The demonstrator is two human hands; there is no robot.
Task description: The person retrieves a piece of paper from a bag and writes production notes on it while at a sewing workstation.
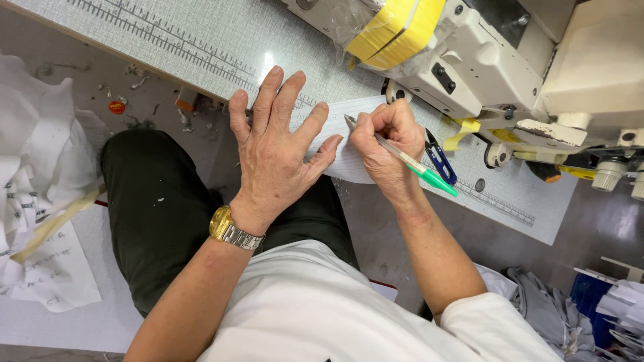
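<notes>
My left hand (275,144) lies flat, fingers spread, on a lined white sheet of paper (352,161) at the near edge of a grey sewing table (221,40). A gold wristwatch (231,229) is on that wrist. My right hand (384,144) grips a clear pen with a green cap end (412,163), its tip touching the paper just right of my left fingers. Small blue thread snips (439,159) lie on the table right behind my right hand.
A white sewing machine (510,74) with yellow tape (396,27) fills the upper right. A ruler strip (161,33) runs along the table's edge. White fabric pieces (40,154) pile at the left, grey cloth (550,312) at the lower right. My dark-trousered knee (161,208) is below the table.
</notes>
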